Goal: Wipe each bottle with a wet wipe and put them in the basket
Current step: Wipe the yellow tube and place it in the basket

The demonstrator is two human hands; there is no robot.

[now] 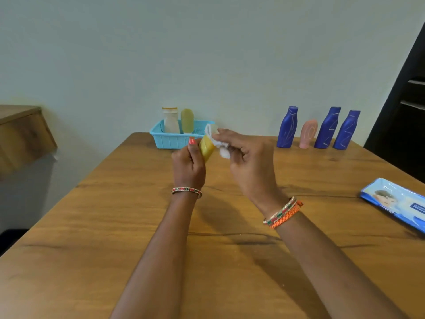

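Starting at the left of the frame, there's just a wooden cabinet [23, 132] poking in at mid height, nothing to do with our job. Moving toward the middle, the light blue basket [170, 140] sits at the far edge of the table [92, 226], and we count two bottles standing in it already: a whitish bottle [171, 120] and an olive-green bottle [187, 120] right beside it. So two look done.

Dead centre is where we're working. Our left hand [188, 166] is closed around the lower part of a small yellow bottle [207, 147], holding it up in the air just in front of the basket. Our right hand [248, 164] has the white wet wipe [218, 140] pinched in its fingers and pressed against the top of that bottle, so we'd say this is bottle number three mid-wipe.

Further right, lined up along the back of the table, are four more waiting: a first blue bottle [287, 127], then a pink bottle [308, 133], then a second blue bottle [327, 127] and a third blue bottle [347, 130]. That's three blue plus one pink, none of them in the basket yet.

At the right edge, lower down, the blue wipes pack [397, 203] lies flat, partly cut off by the frame.

Tally: seven bottles total, two in, one in hand, four to go. Not quite halfway by our reckoning.
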